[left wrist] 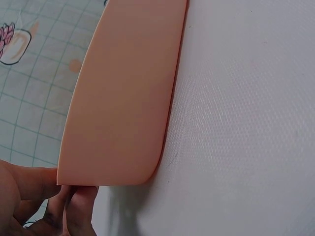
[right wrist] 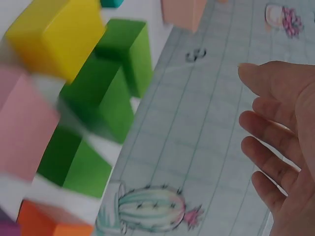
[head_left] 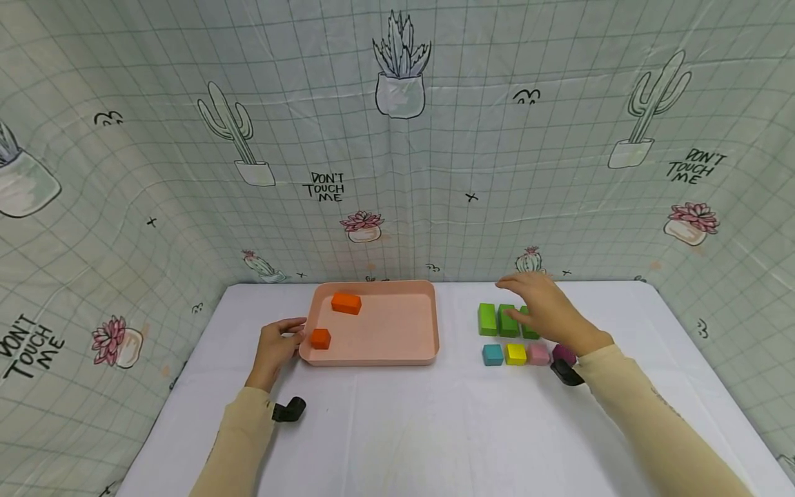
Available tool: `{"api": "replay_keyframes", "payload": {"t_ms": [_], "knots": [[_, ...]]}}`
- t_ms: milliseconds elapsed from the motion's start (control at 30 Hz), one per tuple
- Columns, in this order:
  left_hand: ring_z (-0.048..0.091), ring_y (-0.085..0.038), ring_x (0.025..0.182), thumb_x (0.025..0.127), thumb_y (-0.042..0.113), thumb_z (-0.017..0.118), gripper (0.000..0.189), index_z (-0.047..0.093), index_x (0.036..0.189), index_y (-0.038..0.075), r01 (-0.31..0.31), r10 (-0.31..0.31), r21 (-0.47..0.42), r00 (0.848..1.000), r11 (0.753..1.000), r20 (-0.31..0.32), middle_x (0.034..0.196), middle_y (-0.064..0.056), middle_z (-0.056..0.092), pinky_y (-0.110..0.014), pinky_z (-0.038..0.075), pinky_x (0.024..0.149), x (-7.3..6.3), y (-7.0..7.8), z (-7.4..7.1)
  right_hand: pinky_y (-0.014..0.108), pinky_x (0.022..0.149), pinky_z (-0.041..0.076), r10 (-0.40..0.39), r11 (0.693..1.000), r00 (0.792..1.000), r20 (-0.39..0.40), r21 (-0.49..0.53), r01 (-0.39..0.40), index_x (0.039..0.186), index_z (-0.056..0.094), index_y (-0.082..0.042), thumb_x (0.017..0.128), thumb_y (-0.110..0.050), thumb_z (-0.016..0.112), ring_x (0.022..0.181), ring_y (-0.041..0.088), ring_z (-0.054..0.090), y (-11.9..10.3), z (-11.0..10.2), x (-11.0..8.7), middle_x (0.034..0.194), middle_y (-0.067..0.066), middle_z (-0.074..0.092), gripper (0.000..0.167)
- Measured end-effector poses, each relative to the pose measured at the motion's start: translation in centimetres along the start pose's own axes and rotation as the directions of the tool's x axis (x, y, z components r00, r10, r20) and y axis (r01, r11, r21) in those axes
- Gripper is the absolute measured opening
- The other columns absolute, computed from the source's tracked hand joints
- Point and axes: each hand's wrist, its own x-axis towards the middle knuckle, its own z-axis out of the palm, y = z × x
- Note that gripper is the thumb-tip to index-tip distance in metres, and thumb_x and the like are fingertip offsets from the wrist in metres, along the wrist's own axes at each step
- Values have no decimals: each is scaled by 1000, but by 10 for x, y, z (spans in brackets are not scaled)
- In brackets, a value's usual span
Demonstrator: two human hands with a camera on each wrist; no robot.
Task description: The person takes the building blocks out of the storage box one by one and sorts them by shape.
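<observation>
At the left end of a peach-pink tray (head_left: 385,359), my left hand (head_left: 276,348) grips the rim; the left wrist view has its thumb and fingers at the tray's corner (left wrist: 123,123). Inside the tray lie an orange oblong block (head_left: 346,303) and a smaller orange block (head_left: 319,339). My right hand (head_left: 549,310) hovers with fingers spread, holding nothing, above green blocks (head_left: 487,319). In front of these stand a blue block (head_left: 493,355), a yellow block (head_left: 515,354), a pink block (head_left: 537,353) and a purple block (head_left: 564,354), partly covered by the wrist camera.
Another orange block (right wrist: 54,221) shows near the green ones in the right wrist view; my hand hides it from the head view. A patterned cloth (head_left: 397,172) hangs behind and beside the white table (head_left: 397,428).
</observation>
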Motion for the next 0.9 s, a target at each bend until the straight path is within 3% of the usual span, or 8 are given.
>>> {"api": "replay_keyframes", "payload": {"t_ms": [200, 533, 900], "knots": [[58, -17, 79, 102, -3, 58, 37, 62, 138, -10, -2, 2, 3, 1000, 1000, -7, 127, -28, 59, -18, 53, 63, 0, -1, -1, 64, 109, 43, -70, 998, 997, -13, 2, 70, 130, 69, 1, 87, -9, 86, 125, 42, 61, -26, 12, 22, 132, 17, 69, 48], [61, -21, 86, 102, -2, 59, 36, 64, 137, -9, -2, 3, 28, 1000, 1000, -23, 126, -27, 60, -18, 53, 65, -3, -4, -4, 58, 112, 44, -137, 990, 990, 32, 20, 136, 132, 70, -2, 91, -15, 84, 127, 38, 61, -65, 30, 51, 133, 13, 70, 46], [58, -17, 78, 101, -4, 58, 37, 63, 137, -10, -1, 1, 12, 1000, 1000, -15, 125, -28, 59, -18, 53, 62, 2, -1, 1, 54, 112, 45, -256, 967, 966, 44, -2, 257, 135, 68, -3, 90, -11, 84, 130, 34, 59, -90, 48, 88, 136, 9, 68, 48]]}}
